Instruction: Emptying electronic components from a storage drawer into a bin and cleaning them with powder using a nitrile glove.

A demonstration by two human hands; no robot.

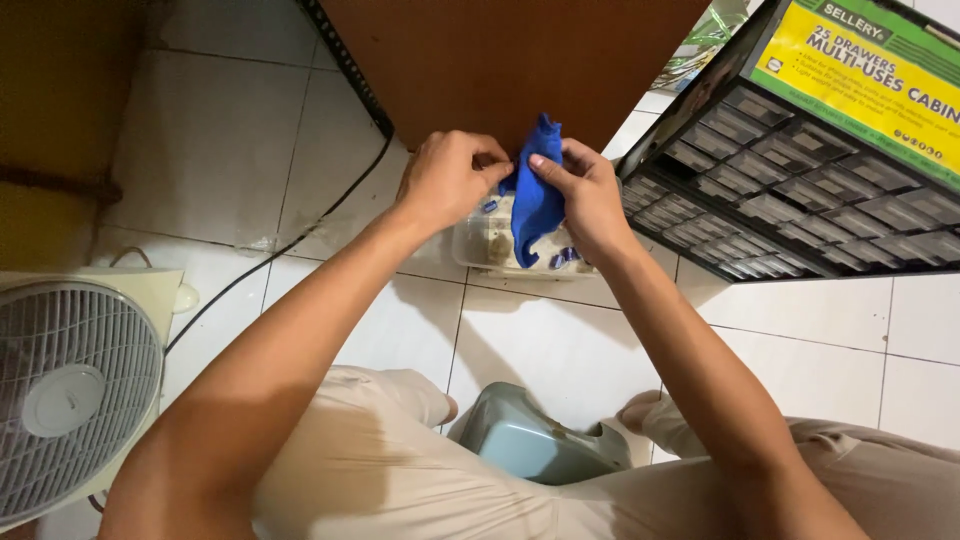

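Both hands pinch the blue cloth (536,205) — left hand (450,178), right hand (585,195) — held up over a clear tub (480,245), probably of small parts.

1. A label (868,70) lies on top of the black drawer cabinet (800,190) at the far right of the scene. It is a long rectangle, seen at a slant, and runs off the upper right edge. Its main field is yellow, a green band runs along its far side, and the print on it is white and dark.
2. A clear plastic container (480,245) sits on the white tiled floor (560,340) near the middle, low and rectangular, with small blue pieces inside.
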